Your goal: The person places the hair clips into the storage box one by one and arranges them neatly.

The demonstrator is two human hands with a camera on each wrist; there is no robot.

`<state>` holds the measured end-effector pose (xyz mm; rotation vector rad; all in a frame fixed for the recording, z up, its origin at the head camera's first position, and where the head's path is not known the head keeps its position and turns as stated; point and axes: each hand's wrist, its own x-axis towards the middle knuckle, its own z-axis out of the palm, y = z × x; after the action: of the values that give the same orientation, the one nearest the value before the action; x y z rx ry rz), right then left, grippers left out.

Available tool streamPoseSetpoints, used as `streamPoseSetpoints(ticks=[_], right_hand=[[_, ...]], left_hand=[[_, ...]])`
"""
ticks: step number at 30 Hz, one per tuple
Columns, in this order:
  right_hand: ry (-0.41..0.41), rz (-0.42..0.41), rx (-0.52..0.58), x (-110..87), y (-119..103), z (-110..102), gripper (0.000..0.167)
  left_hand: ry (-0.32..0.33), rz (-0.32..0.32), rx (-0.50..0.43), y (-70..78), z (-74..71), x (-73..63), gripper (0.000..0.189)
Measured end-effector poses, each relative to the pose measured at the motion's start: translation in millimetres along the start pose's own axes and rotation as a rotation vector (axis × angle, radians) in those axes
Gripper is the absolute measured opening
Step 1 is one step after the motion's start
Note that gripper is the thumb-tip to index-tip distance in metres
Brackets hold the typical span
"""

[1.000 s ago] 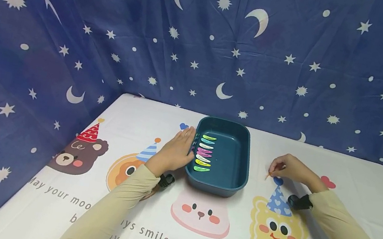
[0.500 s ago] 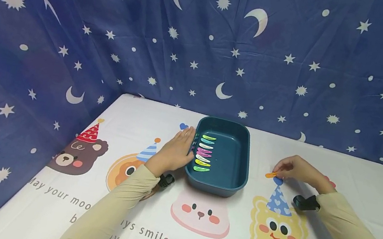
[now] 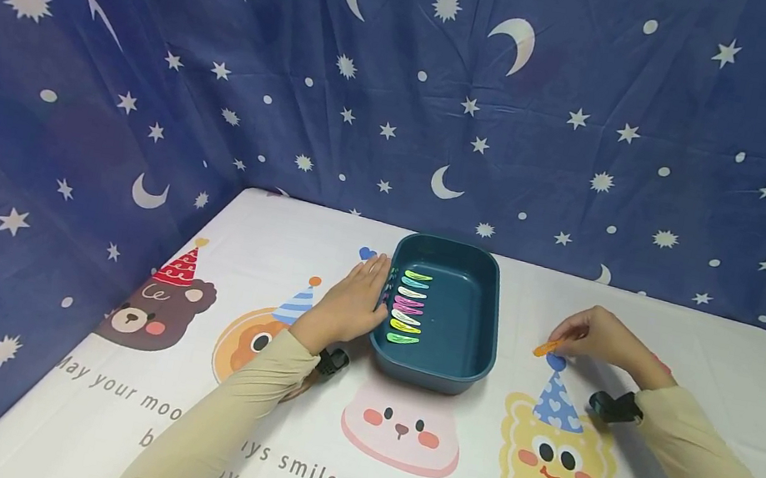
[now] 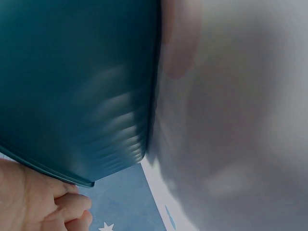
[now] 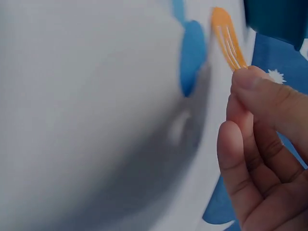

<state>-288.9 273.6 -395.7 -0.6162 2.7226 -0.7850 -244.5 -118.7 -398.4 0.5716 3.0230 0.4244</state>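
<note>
An orange snap hair clip point(image 5: 226, 36) is pinched between the thumb and index finger of my right hand point(image 3: 593, 335), just above the cloth and right of the bin. In the right wrist view its broad rounded end points away from the fingertips. My left hand point(image 3: 351, 301) rests with fairly straight fingers against the left rim of the dark teal bin point(image 3: 453, 373). Inside, along that left side, several snap hair clips point(image 3: 408, 307) lie in a row, coloured green, yellow, white, pink and blue. The left wrist view shows the bin's outer wall point(image 4: 77, 96) and part of the left hand.
A white tablecloth point(image 3: 291, 427) with printed cartoon figures and lettering covers the table. Behind it and on the left hangs a dark blue curtain point(image 3: 380, 162) with moons and stars. Black wrist straps show on both arms.
My right hand has shifted slightly right, and the orange hair clip has turned from near edge-on to show its flat side. My left hand and the bin have stayed put.
</note>
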Motion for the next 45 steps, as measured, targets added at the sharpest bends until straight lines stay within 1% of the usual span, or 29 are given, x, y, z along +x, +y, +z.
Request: streamPoseSetpoints(ticks=[4, 6, 11, 18, 21, 23, 27, 33, 38, 45], right_hand=[[0.021, -0.027, -0.014, -0.2, -4, -9, 0.011], [0.027, -0.061, -0.014, -0.1, -7, -14, 0.009], [0.030, -0.076, 0.024, 1.5, -22, -25, 0.008], [0.034, -0.084, 0.023, 13.4, -61, -35, 0.010], [0.023, -0.115, 0.035, 20.1, -81, -37, 0.010], [0.000, -0.139, 0.053, 24.9, -93, -36, 0.009], [-0.070, -0.180, 0.094, 36.9, -113, -31, 0.009], [-0.152, -0.247, 0.098, 55.7, -137, -13, 0.007], [-0.216, -0.268, 0.102, 68.9, -152, 4, 0.006], [-0.294, -0.282, 0.091, 82.9, -168, 24, 0.005]], left_hand=[[-0.001, -0.002, -0.001, -0.4, 0.0, -0.2, 0.071], [-0.003, -0.004, -0.002, -0.6, -0.2, -0.2, 0.071], [-0.003, 0.002, 0.005, -1.2, -0.8, -0.3, 0.070], [0.004, 0.009, 0.017, -2.6, -1.1, -0.1, 0.070], [0.002, 0.009, 0.021, -3.1, -1.1, 0.2, 0.070], [0.003, 0.010, 0.022, -3.3, -0.9, 0.2, 0.070], [0.000, 0.008, 0.021, -3.3, -1.2, 0.0, 0.070], [-0.002, 0.004, 0.008, -3.2, -1.2, -0.3, 0.070], [-0.009, -0.002, 0.003, -2.6, -1.0, -0.6, 0.070], [-0.007, 0.008, -0.003, -1.1, -1.2, -0.3, 0.070]])
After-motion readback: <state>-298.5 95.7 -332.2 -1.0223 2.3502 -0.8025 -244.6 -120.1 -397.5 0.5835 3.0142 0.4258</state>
